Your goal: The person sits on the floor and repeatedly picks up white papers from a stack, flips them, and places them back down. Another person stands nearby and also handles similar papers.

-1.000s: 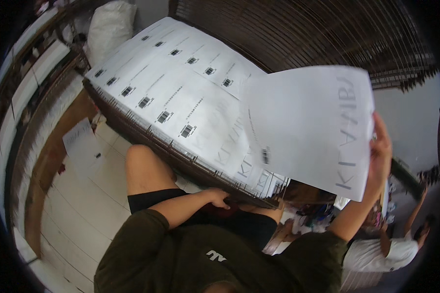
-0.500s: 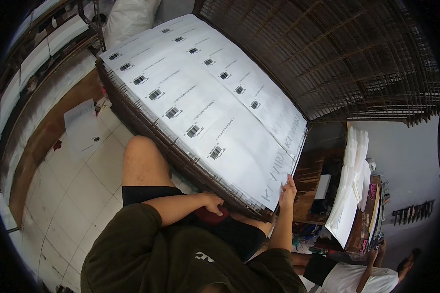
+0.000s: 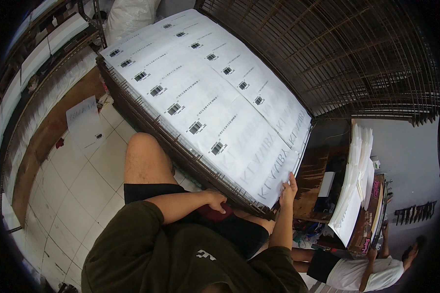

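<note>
Printed white sheets, bearing black barcodes and grey lettering, lie in two rows on a rusty wire drying rack in front of me. My right hand is at the near right corner, its fingers closed on the edge of a printed sheet; the rack's wire edge runs right beside it. My left hand is low at the rack's front edge, above my lap. Its fingers are curled over, and a dark red patch shows just under them. What that hand grips is hidden.
Raised wire trays slant up beyond the sheets. A loose printed sheet lies on the tiled floor at left, near shelving. To the right stand a paper stack and a co-worker in a white shirt.
Lettering along the sheets' near ends shows more plainly, in more rows. The raised wire trays look more see-through. My hands have barely moved; the co-worker has shifted an arm.
</note>
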